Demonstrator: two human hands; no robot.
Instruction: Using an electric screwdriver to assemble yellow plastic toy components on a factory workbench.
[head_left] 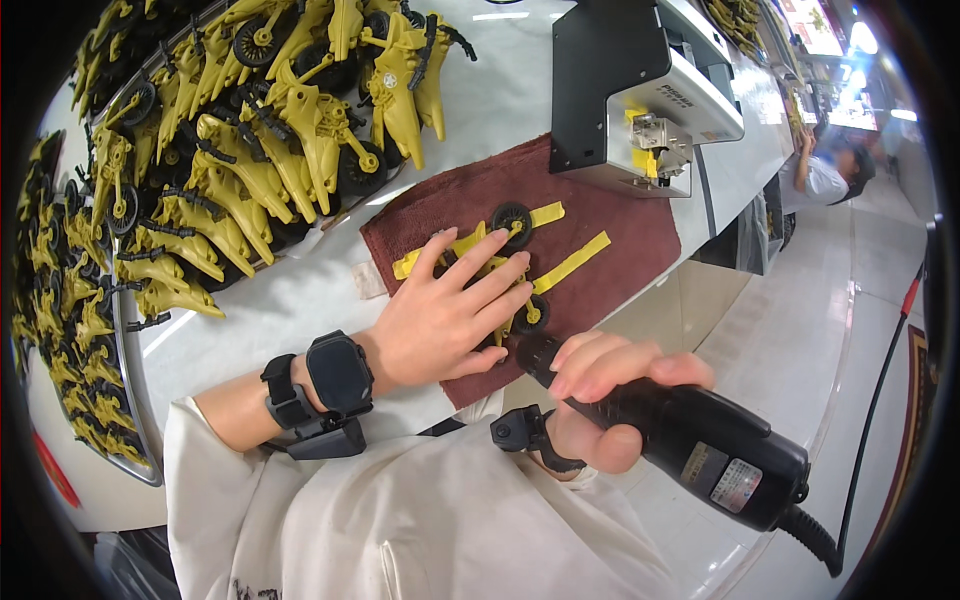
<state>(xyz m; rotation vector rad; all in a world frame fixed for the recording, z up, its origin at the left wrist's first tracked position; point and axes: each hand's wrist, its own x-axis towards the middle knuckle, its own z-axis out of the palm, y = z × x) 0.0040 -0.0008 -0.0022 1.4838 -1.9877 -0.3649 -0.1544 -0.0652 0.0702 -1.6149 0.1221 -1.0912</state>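
My left hand lies flat, fingers spread, pressing a yellow plastic toy piece with black wheels onto a dark red cloth. My right hand grips a black corded electric screwdriver. Its tip points at the toy piece just below my left fingers, near a black wheel. A black watch and a black strap sit on my left wrist.
A big heap of finished yellow toy pieces with black wheels fills the white table's left and back. A black and white machine stands behind the cloth. Another person works at the far right. The screwdriver's cable hangs over the tiled floor.
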